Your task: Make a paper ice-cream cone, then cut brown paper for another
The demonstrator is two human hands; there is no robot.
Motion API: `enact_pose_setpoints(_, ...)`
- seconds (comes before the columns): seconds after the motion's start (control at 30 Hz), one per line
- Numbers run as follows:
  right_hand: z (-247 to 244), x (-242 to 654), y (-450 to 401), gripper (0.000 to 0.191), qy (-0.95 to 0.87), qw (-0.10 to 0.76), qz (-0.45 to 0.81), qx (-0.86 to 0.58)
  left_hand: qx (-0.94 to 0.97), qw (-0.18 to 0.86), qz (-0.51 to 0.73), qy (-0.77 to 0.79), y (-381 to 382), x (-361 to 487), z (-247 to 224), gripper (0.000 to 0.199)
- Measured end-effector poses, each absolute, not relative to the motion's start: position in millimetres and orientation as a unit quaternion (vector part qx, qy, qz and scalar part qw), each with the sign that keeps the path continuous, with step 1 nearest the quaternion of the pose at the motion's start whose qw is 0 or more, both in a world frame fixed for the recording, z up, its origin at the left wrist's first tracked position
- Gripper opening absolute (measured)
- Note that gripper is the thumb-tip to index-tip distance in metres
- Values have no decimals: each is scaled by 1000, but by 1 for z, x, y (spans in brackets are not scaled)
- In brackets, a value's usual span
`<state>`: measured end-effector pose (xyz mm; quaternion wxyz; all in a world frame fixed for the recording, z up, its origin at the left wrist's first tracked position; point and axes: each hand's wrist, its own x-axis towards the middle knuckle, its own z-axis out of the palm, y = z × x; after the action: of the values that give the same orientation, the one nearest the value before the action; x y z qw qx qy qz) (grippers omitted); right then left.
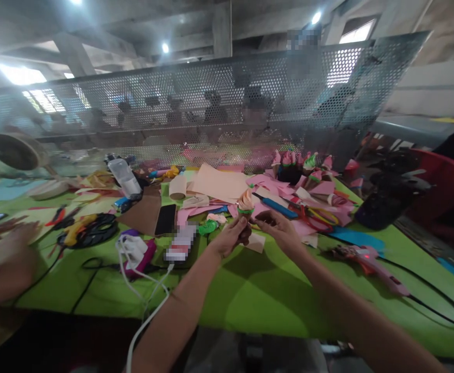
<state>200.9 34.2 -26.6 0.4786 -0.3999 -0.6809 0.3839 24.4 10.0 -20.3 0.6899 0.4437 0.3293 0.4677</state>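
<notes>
We face a perforated screen (199,80) behind a green table (242,305); lamps (165,47) glow overhead, a window (22,74) shines left, a red chair (450,181) stands right.

Cone (246,201), peach swirl on top, green band below the swirl, upright, lower part mostly hidden in the left hand (231,237)

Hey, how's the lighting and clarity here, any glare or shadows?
Head view: upper-left window and ceiling light glare; head view: perforated screen looks hazy, cabled phone is pixelated; head view: soft shadow darkens the green table below left hand and right hand.
</notes>
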Motion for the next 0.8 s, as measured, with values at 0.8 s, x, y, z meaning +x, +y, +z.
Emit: enact_pose_setpoints(0.8, -25, 194, 30, 33, -692, 478, 355, -409, 486, 648, 444, 383, 16, 38, -29, 19)
